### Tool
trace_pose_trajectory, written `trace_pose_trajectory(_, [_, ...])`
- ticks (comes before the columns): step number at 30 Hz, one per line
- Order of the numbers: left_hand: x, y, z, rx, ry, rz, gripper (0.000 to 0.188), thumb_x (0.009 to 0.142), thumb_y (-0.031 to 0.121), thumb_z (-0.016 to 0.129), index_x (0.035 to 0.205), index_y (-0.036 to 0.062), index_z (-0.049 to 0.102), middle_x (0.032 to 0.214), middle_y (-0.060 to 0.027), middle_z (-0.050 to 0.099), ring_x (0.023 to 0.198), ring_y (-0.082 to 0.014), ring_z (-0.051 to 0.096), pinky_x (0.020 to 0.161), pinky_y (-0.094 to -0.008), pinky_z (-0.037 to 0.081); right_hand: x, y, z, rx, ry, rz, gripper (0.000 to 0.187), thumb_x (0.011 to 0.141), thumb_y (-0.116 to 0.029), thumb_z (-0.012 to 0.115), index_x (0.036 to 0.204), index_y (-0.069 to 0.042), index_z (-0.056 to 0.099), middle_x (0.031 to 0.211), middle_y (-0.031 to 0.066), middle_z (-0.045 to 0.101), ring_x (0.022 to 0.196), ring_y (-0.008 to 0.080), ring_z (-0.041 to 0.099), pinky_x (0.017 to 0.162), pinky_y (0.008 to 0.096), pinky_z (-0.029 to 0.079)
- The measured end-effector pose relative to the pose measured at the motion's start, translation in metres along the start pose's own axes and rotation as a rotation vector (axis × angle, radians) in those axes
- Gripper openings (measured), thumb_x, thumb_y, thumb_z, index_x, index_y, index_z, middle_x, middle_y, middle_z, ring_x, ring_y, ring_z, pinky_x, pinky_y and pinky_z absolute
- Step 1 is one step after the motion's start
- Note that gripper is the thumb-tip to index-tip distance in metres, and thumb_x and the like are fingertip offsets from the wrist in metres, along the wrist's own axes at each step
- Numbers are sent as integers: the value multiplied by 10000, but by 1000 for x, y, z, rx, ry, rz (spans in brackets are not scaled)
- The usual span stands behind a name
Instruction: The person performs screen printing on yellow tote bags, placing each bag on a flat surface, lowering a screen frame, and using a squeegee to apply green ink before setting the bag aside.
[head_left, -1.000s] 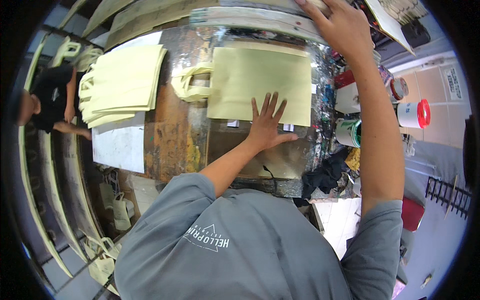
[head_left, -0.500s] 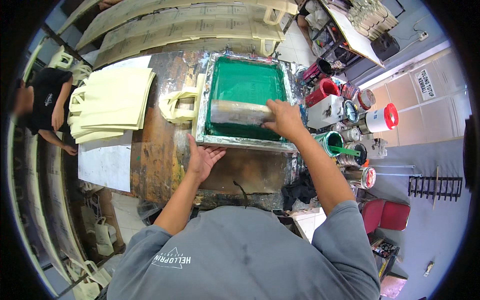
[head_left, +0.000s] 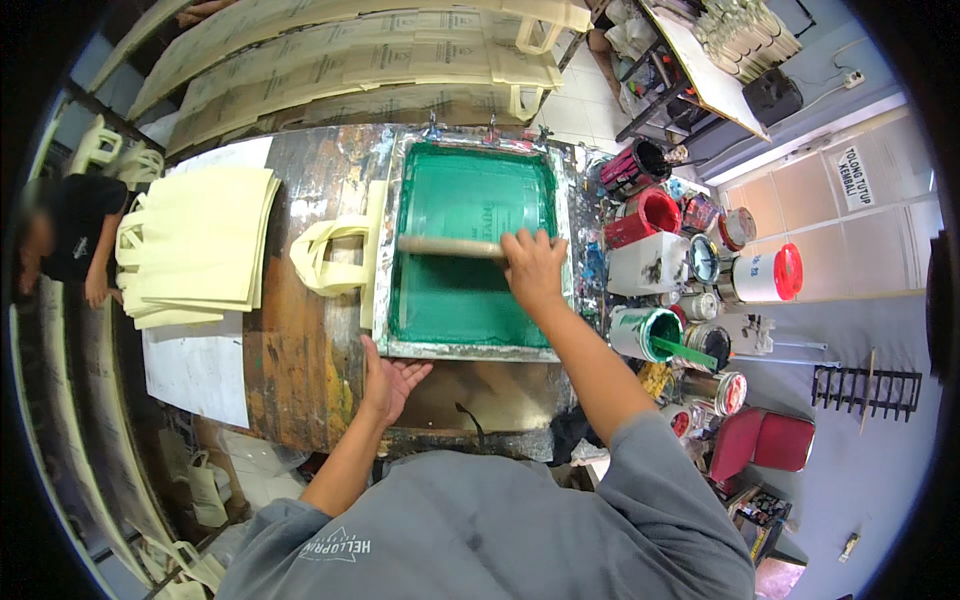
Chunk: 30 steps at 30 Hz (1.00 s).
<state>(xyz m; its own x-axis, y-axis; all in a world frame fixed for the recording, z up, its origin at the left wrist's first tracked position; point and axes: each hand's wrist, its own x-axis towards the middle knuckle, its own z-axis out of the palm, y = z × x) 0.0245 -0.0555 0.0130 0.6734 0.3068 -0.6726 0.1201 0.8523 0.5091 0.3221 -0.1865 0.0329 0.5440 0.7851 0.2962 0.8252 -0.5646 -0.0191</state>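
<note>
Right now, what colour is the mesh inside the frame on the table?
The mesh looks green, showing best in the head view.

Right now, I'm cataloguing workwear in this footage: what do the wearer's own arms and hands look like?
The left hand and right hand are both ungloved, with no watch visible. The grey T-shirt has loose short sleeves and a white print with a triangular outline.
</note>
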Motion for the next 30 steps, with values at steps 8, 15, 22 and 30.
trace_pose_trajectory(8, [8,81,23,678,-226,-452,949,963,840,443,1241,-32,693,964,-224,755,900,-328,748,886,-452,598,146,76,40,99,-307,49,505,764,-318,895,1165,-191,615,1113,17,665,1084,277,641,880,532,428])
trace_pose_trajectory(15, [202,184,173,1653,12,1560,667,934,596,713,1296,38,666,1192,-194,670,1177,-380,591,1015,-482,454,163,78,66,-6,-127,23,547,785,-298,891,1242,-187,612,1179,38,684,1163,285,644,929,536,472])
trace_pose_trajectory(22, [279,163,166,1963,194,1610,606,888,716,651,824,113,627,804,-58,633,782,-276,624,747,-417,448,146,77,59,-6,-186,-36,538,760,-287,906,1186,-166,602,1130,51,680,1065,287,673,866,473,499])
trace_pose_trajectory(30, [202,103,124,1954,189,1562,573,845,694,710,771,138,596,748,-45,591,693,-268,607,679,-417,423,55,38,30,63,-167,-50,549,744,-233,899,1201,-161,603,1084,53,663,1038,291,656,847,464,473])
